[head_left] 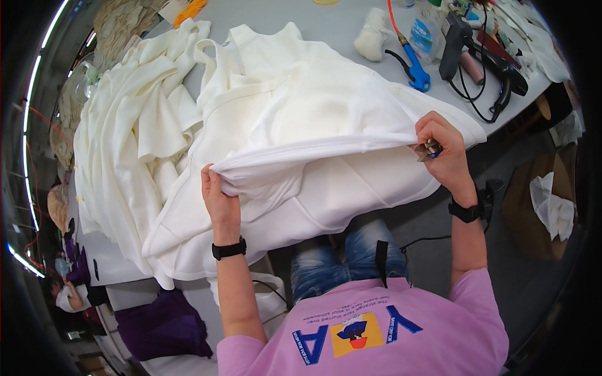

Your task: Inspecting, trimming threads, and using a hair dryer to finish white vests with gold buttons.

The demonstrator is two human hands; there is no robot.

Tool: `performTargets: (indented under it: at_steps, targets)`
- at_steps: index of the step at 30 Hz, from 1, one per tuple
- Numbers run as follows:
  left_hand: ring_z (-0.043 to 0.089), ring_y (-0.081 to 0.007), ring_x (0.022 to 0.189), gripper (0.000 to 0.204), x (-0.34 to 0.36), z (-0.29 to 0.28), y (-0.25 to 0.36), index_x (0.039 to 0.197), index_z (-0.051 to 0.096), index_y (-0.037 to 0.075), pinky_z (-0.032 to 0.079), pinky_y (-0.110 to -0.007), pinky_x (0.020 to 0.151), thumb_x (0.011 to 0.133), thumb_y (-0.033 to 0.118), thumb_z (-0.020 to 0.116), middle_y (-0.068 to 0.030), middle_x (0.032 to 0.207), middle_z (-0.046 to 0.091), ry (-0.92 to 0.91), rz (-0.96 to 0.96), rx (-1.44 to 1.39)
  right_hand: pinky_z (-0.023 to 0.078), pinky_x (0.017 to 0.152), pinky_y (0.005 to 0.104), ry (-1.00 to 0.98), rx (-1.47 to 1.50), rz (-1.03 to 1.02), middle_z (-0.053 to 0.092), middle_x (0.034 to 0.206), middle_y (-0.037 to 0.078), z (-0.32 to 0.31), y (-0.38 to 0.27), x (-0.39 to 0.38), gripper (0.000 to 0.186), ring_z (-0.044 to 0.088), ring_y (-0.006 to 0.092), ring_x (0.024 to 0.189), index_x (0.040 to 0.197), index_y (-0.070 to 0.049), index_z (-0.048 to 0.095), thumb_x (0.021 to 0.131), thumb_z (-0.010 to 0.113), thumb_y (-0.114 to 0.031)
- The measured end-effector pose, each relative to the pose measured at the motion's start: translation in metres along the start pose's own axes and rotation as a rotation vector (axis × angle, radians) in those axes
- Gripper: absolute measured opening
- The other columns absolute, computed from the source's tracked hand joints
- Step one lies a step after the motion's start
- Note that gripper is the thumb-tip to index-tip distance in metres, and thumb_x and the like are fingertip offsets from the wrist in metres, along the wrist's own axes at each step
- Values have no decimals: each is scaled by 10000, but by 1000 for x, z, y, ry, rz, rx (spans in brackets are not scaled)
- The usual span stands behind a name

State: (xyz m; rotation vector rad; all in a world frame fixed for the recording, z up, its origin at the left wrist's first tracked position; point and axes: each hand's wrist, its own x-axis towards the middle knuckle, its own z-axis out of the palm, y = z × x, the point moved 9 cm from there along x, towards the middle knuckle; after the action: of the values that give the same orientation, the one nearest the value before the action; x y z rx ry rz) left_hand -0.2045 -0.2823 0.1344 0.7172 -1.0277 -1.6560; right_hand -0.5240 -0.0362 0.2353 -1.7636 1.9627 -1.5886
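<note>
A white garment [301, 94] with seams and a long hem lies spread across the table, its near edge raised and stretched between my hands. My left hand [218, 194] pinches the left part of this hem, fingertips partly behind the cloth. My right hand [442, 150] grips the hem's right part, fingers curled, and also holds a small metal tool [428, 150], apparently thread snips, pointing leftward. More white garments [135, 119] are heaped to the left.
The grey table [326, 19] bears a blue air gun [415, 72], white bundle [372, 36], plastic bottle [423, 37] and corded tools [454, 47] along its back. A cardboard box [536, 232] stands at right, purple cloth [160, 326] lower left, another person [70, 294] far left.
</note>
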Motion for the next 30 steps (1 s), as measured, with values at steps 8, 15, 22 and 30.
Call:
performTargets:
  at_steps: [8,15,22,30]
  targets:
    - [552,-132,891,203,-9,44,17,1014,584,18,438,-266,735,902,186,599,-55,1023,592,-118,159,821,481,629,320,189,-310,247,600,1150,115,-18,60,-2,284,623,235,899,992,-47,617,739,744,-53]
    - [544,-294,1083,499,28,59,3,1201,551,-3,446,-340,879,771,192,712,-159,1147,592,-114,485,1347,488,726,368,-168,-360,321,672,925,164,54,98,-1,337,651,286,809,1009,-22,647,734,749,-188]
    - [600,-231,819,234,-4,60,8,985,662,-18,462,-312,749,796,121,663,-119,911,639,-389,203,1151,392,554,239,-32,-137,299,630,701,48,30,104,2,123,515,93,601,826,0,654,765,703,-94]
    - [599,-225,831,215,-127,66,22,962,618,10,473,-290,694,755,-40,646,-77,932,601,-928,-7,1047,365,526,193,34,93,312,626,792,-10,20,116,20,118,491,20,628,878,4,646,792,702,-55]
